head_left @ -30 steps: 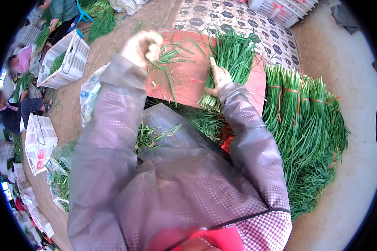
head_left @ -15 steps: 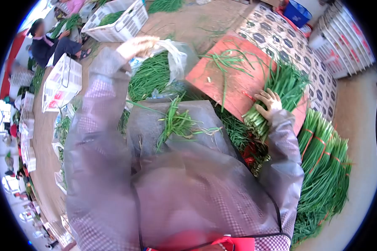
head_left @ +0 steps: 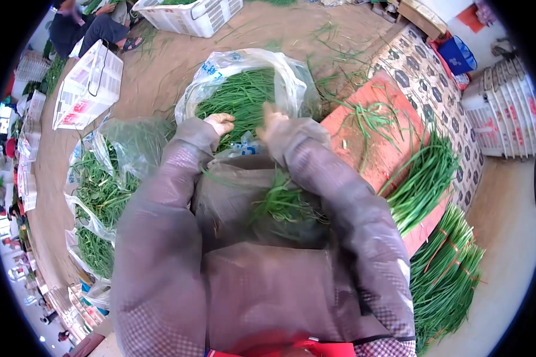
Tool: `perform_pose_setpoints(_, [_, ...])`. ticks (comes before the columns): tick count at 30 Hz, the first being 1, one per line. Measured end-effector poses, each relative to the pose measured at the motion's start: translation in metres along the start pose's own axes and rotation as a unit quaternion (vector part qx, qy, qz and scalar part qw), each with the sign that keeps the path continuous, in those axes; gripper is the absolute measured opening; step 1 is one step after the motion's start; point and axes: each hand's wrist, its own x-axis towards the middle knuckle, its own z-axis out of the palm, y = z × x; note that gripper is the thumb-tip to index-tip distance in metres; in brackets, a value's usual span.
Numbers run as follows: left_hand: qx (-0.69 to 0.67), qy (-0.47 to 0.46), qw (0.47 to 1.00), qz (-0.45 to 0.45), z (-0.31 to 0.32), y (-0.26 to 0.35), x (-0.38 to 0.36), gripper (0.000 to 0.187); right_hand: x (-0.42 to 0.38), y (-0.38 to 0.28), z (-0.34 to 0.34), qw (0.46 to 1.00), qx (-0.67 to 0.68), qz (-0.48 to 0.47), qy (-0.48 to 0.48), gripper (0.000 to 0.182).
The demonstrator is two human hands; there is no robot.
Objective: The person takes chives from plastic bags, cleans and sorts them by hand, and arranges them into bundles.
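Observation:
A clear plastic bag (head_left: 190, 98) full of garlic chives (head_left: 244, 89) stands open in front of me. My left hand (head_left: 221, 123) is at its near left side, fingers curled; whatever they hold is hidden. On the near right of the same bag is my right hand (head_left: 272, 122), blurred by motion. A grey cloth (head_left: 220, 196) covers my lap, with a few loose chive stalks (head_left: 280, 201) on it. To the right, a large bunch of chives (head_left: 423, 181) lies on a red board (head_left: 354, 140), touched by neither hand.
Banded chive bundles (head_left: 446, 268) are piled at the lower right. More filled bags (head_left: 104, 202) stand at my left. White crates (head_left: 89, 89) sit on the floor, and others are stacked (head_left: 500, 107) at the right. A seated person (head_left: 95, 27) is at the upper left.
My right hand has left the chive bunch on the board and come over to the bag. My left hand has drawn back from the bag's far side to its near edge.

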Motion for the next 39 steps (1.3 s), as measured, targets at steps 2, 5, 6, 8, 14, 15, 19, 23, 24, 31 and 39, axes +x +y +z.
perform_pose_setpoints(2, [-0.027,0.013,0.998,-0.046,0.005,0.009,-0.005,0.043,0.032,-0.007,0.015,0.986,0.026,0.112,0.119,0.079])
perform_pose_setpoints(5, [0.084,0.049,0.994,-0.041,0.005,0.007,-0.004,0.041,0.087,0.011,0.074,0.924,0.053,0.261,0.274,0.087])
perform_pose_setpoints(6, [0.082,0.05,0.994,-0.048,0.006,-0.006,-0.002,0.041,0.096,0.018,0.084,0.927,0.054,0.258,0.268,0.087])
perform_pose_setpoints(8, [0.015,-0.042,0.996,-0.071,0.012,-0.035,-0.002,0.047,0.113,0.037,0.104,0.926,0.069,0.29,0.232,0.078])
perform_pose_setpoints(14, [0.187,-0.076,0.979,0.032,0.044,-0.05,-0.027,0.074,0.125,0.085,0.12,0.923,0.088,0.322,0.192,0.053])
perform_pose_setpoints(15, [0.236,-0.114,0.965,0.025,0.046,-0.051,-0.024,0.076,0.125,0.086,0.12,0.923,0.087,0.321,0.194,0.049])
perform_pose_setpoints(19, [0.292,-0.115,0.949,0.014,0.061,-0.055,-0.017,0.064,0.121,0.08,0.12,0.927,0.08,0.304,0.204,0.034])
perform_pose_setpoints(23, [0.368,-0.144,0.918,0.035,0.067,-0.089,-0.007,0.042,0.112,0.044,0.131,0.948,0.087,0.214,0.22,0.022])
perform_pose_setpoints(24, [0.367,-0.14,0.919,0.03,0.065,-0.094,-0.007,0.038,0.109,0.029,0.137,0.955,0.094,0.171,0.224,0.02])
perform_pose_setpoints(31, [0.323,-0.1,0.938,-0.069,0.016,-0.115,-0.021,0.046,0.112,0.01,0.187,0.793,0.584,-0.118,0.13,0.028])
perform_pose_setpoints(39, [0.299,-0.002,0.954,0.034,-0.013,-0.017,-0.024,0.05,0.049,0.077,0.166,0.682,0.643,0.166,0.305,0.016])
